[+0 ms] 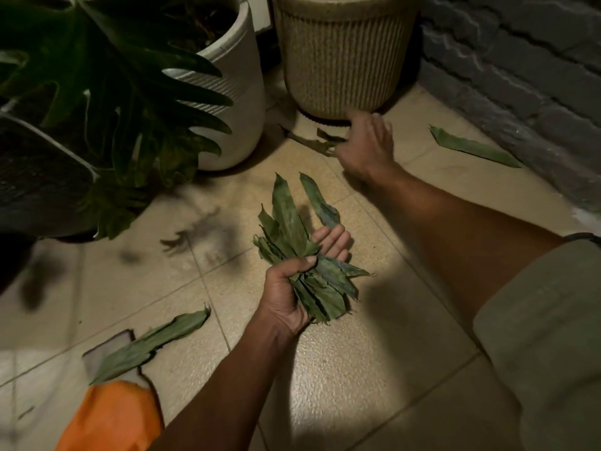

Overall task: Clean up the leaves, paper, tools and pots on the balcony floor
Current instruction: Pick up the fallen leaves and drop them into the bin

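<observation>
My left hand grips a thick bunch of green leaves over the tiled floor, near the middle of the view. Farther away, my right hand reaches down to the floor in front of the ribbed beige pot, fingers closing on a dry leaf lying there; the hand is blurred. One loose leaf lies by the brick wall at right. Another long leaf lies at lower left, partly over a piece of paper.
A white pot with a large dark-leaved plant stands at the left. A grey brick wall borders the right side. An orange cloth-like item lies at the bottom left. A dark pot sits at far left.
</observation>
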